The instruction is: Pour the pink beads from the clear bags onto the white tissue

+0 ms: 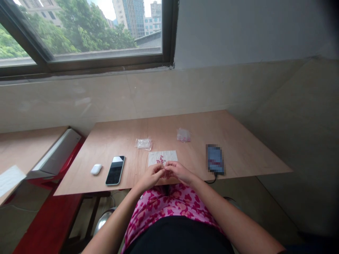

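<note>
My left hand (154, 174) and my right hand (178, 171) meet over the table's front edge, fingertips pinched together. Whatever lies between them is too small to make out. Just beyond my fingers is a white sheet (171, 155), its near part covered by my hands. On that sheet several small red pieces (160, 159) are scattered, beads by their look. Behind it to the left lies a clear plastic bag (144, 143). Farther back to the right is another clear bag (183, 135) with pinkish-red bits in it.
A phone (115, 170) and a white earbud case (96, 169) lie on the left of the wooden table (201, 127). At the right is a blurred-out device (215, 159) with a black cable. A red bench (50, 222) stands at lower left, and a wall runs behind.
</note>
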`<state>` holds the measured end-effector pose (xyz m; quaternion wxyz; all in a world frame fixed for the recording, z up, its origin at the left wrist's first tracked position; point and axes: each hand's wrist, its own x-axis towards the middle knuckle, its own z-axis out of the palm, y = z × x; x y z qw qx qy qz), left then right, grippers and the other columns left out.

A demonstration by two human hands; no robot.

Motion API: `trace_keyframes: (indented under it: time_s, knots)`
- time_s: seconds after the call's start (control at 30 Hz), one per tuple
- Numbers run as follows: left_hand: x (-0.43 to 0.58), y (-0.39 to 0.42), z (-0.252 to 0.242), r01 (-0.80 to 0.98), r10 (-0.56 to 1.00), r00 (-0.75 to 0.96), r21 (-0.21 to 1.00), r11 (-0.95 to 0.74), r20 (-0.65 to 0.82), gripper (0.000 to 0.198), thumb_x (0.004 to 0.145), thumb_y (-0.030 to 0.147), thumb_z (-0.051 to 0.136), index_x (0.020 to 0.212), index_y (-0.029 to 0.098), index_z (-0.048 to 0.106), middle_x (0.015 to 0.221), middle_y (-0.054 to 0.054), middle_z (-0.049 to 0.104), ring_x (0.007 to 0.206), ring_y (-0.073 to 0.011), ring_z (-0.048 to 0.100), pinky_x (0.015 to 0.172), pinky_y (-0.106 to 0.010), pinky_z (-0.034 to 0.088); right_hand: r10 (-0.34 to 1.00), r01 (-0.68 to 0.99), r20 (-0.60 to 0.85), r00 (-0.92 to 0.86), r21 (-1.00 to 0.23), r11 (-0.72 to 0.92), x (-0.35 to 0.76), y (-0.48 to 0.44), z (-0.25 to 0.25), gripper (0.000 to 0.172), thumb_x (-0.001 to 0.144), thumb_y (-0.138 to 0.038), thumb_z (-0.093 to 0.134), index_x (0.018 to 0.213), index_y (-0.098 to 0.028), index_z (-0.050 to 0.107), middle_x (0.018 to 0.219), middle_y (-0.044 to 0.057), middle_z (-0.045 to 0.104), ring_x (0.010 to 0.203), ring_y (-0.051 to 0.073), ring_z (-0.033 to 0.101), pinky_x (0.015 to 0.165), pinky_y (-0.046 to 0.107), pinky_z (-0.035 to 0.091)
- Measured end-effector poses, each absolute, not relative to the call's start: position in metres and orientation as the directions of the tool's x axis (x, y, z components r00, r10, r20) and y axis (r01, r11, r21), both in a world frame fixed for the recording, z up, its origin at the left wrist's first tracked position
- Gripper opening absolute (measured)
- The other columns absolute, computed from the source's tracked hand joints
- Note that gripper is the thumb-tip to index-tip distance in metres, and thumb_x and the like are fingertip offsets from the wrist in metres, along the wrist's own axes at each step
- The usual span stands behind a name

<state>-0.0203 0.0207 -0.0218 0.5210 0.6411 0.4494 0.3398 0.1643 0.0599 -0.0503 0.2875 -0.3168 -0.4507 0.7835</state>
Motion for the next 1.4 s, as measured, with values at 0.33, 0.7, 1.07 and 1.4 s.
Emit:
trace_keyframes:
  time_s: [0.33, 0.7, 1.07, 1.4]
  knots:
    - [-0.019, 0.013, -0.026, 0.452, 0.974, 0.222, 0.879, -0.150, 0.053, 0.027, 0.095, 0.034, 0.053, 0.074, 0.018, 0.061, 0.072, -0.001, 0.063, 0.068, -0.0159, 0.056, 0.063, -0.026, 0.038, 0.810, -0.107, -0.156, -0.565, -0.960, -0.259, 0.162, 0.056, -0.050, 0.011, 0.076, -0.027, 0.066, 0.071, -0.019, 0.060, 0.066, 0.000, 0.068, 0.065, 0.016, 0.064, 0.068, 0.028, 0.051]
    - [-0.022, 0.012, -0.024, 0.574, 0.951, 0.297, 0.779, -0.253, 0.089, 0.027, 0.094, 0.029, 0.051, 0.076, 0.018, 0.068, 0.074, -0.003, 0.068, 0.069, -0.0174, 0.059, 0.065, -0.026, 0.040, 0.808, 0.045, -0.061, -0.586, -0.998, -0.042, 0.160, 0.057, -0.058, 0.016, 0.084, -0.032, 0.062, 0.075, -0.019, 0.061, 0.065, -0.001, 0.063, 0.062, 0.014, 0.060, 0.062, 0.026, 0.046]
    - [-0.016, 0.012, -0.035, 0.713, 0.980, 0.193, 0.678, -0.176, 0.052, 0.026, 0.088, 0.024, 0.053, 0.063, 0.019, 0.051, 0.062, 0.000, 0.057, 0.059, -0.0147, 0.051, 0.057, -0.026, 0.026, 0.869, 0.235, 0.024, -0.494, -0.959, 0.160, 0.157, 0.050, -0.058, 0.016, 0.083, -0.025, 0.056, 0.068, -0.019, 0.059, 0.063, -0.002, 0.062, 0.063, 0.014, 0.055, 0.061, 0.024, 0.040]
    - [-0.023, 0.014, -0.029, 0.713, 0.972, 0.087, 0.668, -0.214, 0.219, 0.023, 0.084, 0.016, 0.049, 0.062, 0.021, 0.044, 0.062, 0.001, 0.052, 0.060, -0.0152, 0.050, 0.060, -0.027, 0.033, 0.918, 0.208, 0.014, -0.396, -0.973, 0.104, 0.163, 0.059, -0.056, 0.015, 0.081, -0.028, 0.062, 0.071, -0.020, 0.055, 0.070, -0.002, 0.059, 0.065, 0.015, 0.057, 0.060, 0.025, 0.045]
